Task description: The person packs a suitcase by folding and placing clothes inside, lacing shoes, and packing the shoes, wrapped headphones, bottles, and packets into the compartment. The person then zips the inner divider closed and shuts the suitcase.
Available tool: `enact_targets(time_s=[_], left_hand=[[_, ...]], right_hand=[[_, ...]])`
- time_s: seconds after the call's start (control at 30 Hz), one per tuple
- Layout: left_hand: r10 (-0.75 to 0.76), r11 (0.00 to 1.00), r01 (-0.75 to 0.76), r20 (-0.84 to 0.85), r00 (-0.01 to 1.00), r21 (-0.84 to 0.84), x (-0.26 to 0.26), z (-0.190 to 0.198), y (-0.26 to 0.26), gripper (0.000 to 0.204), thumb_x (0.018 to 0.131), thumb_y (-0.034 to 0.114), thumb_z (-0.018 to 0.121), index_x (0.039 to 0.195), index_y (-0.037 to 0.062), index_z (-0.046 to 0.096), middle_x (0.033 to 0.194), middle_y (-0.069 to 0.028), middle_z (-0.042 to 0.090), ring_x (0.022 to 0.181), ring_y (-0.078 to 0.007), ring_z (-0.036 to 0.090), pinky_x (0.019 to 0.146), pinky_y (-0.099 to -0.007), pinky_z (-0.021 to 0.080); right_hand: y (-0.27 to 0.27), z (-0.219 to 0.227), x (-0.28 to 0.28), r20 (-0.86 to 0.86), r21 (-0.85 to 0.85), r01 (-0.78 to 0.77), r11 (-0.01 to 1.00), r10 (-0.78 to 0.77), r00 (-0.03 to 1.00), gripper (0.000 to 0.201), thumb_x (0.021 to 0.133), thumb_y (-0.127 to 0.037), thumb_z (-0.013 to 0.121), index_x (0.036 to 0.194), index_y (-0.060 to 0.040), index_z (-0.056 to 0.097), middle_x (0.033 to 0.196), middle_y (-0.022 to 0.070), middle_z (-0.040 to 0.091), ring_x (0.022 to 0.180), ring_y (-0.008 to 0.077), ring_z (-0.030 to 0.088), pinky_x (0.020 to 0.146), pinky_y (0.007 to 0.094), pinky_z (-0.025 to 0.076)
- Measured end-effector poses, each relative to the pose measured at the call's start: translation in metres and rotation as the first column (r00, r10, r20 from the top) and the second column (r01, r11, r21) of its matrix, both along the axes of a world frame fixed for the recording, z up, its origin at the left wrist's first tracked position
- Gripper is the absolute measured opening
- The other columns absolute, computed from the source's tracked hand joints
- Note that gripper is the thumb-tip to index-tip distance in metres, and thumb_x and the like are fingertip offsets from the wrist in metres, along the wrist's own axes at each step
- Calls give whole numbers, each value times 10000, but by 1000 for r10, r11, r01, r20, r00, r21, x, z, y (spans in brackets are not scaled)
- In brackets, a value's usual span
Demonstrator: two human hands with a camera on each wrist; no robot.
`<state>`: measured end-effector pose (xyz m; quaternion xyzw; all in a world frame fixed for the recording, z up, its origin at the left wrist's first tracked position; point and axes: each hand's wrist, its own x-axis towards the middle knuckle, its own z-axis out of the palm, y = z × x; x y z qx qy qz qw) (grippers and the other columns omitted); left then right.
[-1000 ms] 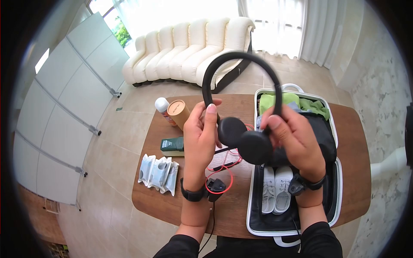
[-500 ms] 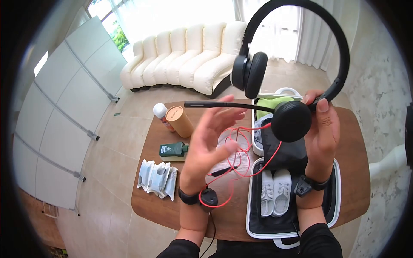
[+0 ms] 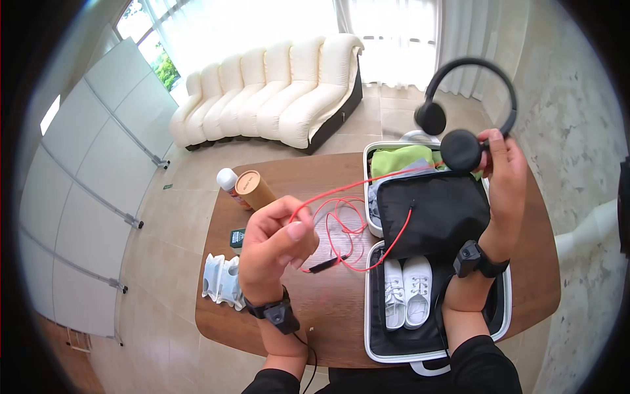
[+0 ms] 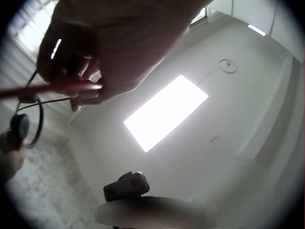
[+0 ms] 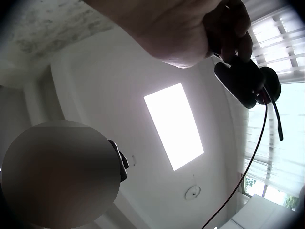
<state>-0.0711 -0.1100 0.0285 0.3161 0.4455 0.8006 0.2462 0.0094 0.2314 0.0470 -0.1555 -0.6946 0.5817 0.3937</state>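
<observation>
From the head view, I see the left hand (image 3: 277,241) now pinching the red cable (image 3: 354,186), apparently drawing it out; half a second ago its fingers were spread. The right hand (image 3: 508,169) grips the headset (image 3: 461,150) aloft, farther from the camera than before. On the left wrist view, cable runs toward the headset; on the right wrist view, it trails below.

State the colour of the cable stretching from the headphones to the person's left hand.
The cable is red; it shows best in the head view.
</observation>
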Motion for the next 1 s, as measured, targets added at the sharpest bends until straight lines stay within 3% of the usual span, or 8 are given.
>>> enact_targets(time_s=[0.07, 0.13, 0.27, 0.5, 0.8, 0.9, 0.97, 1.0], left_hand=[[-12, 999, 11, 5, 1000, 51, 3, 1, 2, 138, 1001, 117, 611, 1063, -6, 606, 622, 44, 467, 473, -59, 412, 527, -254, 352], [53, 983, -51, -6, 999, 176, 9, 6, 6, 164, 972, 126, 611, 1081, 8, 581, 605, 49, 452, 440, -75, 400, 521, -272, 344], [125, 978, -110, -77, 989, 176, 7, 2, 3, 164, 964, 150, 614, 1063, 27, 568, 617, 55, 430, 440, -66, 366, 533, -273, 321], [298, 950, -280, -138, 944, 137, 9, 7, 7, 128, 1039, 177, 537, 1042, 51, 560, 611, 77, 370, 447, -37, 297, 546, -256, 313], [464, 885, -463, -152, 873, 42, 11, 5, 12, 269, 1075, 245, 473, 881, 71, 534, 591, 80, 301, 471, -40, 234, 534, -257, 263], [376, 923, -353, -169, 911, 154, 15, 1, 7, 198, 1033, 174, 551, 904, 29, 592, 625, 51, 460, 506, -32, 291, 521, -243, 263], [293, 945, -319, -245, 924, -71, 21, 2, 2, 211, 1039, 172, 555, 940, -2, 622, 736, -29, 612, 589, -81, 461, 582, -269, 388], [295, 944, -321, -247, 923, -71, 19, 4, 2, 211, 1039, 172, 555, 940, -2, 622, 736, -29, 612, 589, -81, 461, 582, -269, 388]], right_hand=[[5, -1, -1, 31, 1, 4, 1000, -4, 1000, 358, 1081, -305, 563, 958, 6, 690, 636, -6, 562, 561, 81, 503, 566, 264, 422], [4, 4, 2, 389, 109, 42, 993, -82, 918, 376, 1038, -313, 593, 903, 25, 689, 605, 20, 564, 532, 103, 530, 535, 285, 428], [5, 1, -1, 448, 223, 86, 971, -181, 876, 380, 1000, -301, 587, 900, 48, 700, 607, 81, 616, 521, 156, 618, 535, 315, 488], [10, -2, -1, 391, 108, 108, 988, -142, 909, 376, 992, -267, 555, 920, 77, 691, 625, 113, 642, 534, 187, 650, 547, 329, 531], [-6, 2, -5, 448, 338, -26, 941, -136, 883, 339, 1030, -273, 563, 983, 37, 693, 657, 85, 647, 613, 162, 649, 625, 315, 525], [-15, -2, -7, 292, 303, -173, 937, 82, 953, 300, 1063, -269, 581, 1058, 13, 685, 743, 63, 681, 697, 134, 658, 659, 303, 514], [-27, -4, -9, 202, 221, -238, 946, 195, 960, 279, 1062, -259, 588, 1082, 2, 685, 766, 52, 690, 718, 121, 661, 676, 296, 516], [-32, -4, -10, 102, 144, -309, 940, 297, 949, 260, 1061, -249, 595, 1107, -10, 686, 788, 42, 699, 740, 109, 664, 692, 289, 518]])
